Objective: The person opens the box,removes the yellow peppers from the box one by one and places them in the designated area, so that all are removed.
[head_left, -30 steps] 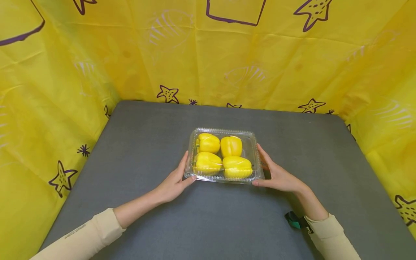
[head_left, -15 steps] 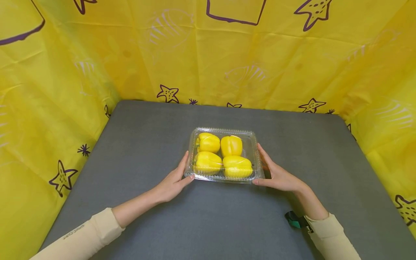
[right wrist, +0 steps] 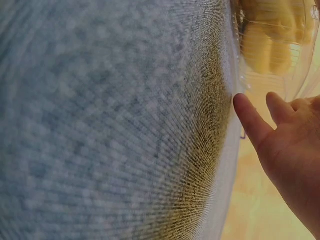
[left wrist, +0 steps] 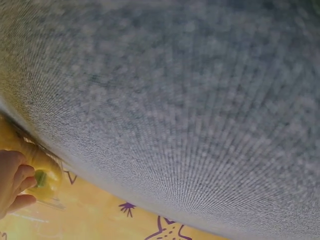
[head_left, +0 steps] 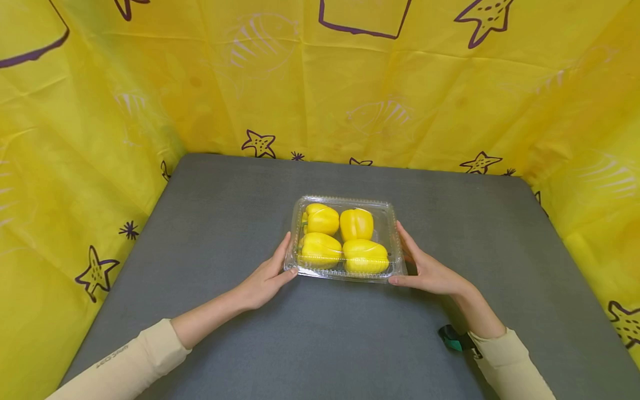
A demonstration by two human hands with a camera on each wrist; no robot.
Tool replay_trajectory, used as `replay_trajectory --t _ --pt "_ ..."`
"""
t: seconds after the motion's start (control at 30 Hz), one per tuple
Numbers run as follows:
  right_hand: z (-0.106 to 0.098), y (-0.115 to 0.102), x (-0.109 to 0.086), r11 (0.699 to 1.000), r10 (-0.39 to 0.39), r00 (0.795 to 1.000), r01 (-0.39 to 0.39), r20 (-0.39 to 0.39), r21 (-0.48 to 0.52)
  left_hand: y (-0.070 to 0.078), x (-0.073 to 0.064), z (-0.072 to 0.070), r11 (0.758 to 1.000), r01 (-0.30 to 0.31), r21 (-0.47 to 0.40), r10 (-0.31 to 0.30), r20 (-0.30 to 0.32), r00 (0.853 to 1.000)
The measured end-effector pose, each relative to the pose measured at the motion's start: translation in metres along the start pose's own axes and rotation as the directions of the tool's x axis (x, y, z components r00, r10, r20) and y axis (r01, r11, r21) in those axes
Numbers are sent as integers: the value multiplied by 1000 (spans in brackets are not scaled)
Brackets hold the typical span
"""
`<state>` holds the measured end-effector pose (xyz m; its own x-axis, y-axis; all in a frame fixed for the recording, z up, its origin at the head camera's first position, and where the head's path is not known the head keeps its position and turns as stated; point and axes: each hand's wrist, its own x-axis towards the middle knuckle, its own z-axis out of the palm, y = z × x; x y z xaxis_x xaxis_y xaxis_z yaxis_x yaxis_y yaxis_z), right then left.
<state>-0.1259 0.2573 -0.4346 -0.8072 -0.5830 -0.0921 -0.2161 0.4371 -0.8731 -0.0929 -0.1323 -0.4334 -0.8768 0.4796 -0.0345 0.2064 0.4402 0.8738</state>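
Observation:
A clear plastic clamshell container [head_left: 384, 222] sits near the middle of the grey table with its lid down. Several yellow bell peppers [head_left: 357, 224] show through the plastic, one with a green stem at the left. My left hand [head_left: 263, 283] touches the container's left side with extended fingers, its thumb at the near left corner. On the opposite side, my right hand [head_left: 431, 272] lies along the wall, its thumb against the near right corner. Both hands' far fingertips are partly hidden by the container. The left wrist view catches the left fingers [left wrist: 22, 177] beside a pepper.
The grey tabletop [head_left: 320, 344] stretches around the container on every side. A yellow curtain [head_left: 325, 83] printed with starfish and fish hangs behind the table and along both sides. A dark and green strap [head_left: 454, 340] is at the right wrist.
The left thumb has slid slightly outward at the container's near left corner. Container, peppers and right hand look almost unmoved.

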Motion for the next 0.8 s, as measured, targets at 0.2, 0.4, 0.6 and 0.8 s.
replay_trajectory --t 0.2,0.4,0.6,0.8 --pt "0 0 -1 1000 14 1000 -14 0 -9 -3 0 -1 1000 -23 4 23 6 1000" --pt "1 1 -2 1000 19 1000 -19 2 -8 -4 0 -3 999 -35 -6 35 27 999" --pt "1 1 -2 1000 23 1000 -23 -2 -6 -5 0 -4 999 -43 -2 43 32 999" --pt "1 1 -1 999 22 1000 -22 -1 -24 -7 0 -4 999 -47 6 47 23 999"
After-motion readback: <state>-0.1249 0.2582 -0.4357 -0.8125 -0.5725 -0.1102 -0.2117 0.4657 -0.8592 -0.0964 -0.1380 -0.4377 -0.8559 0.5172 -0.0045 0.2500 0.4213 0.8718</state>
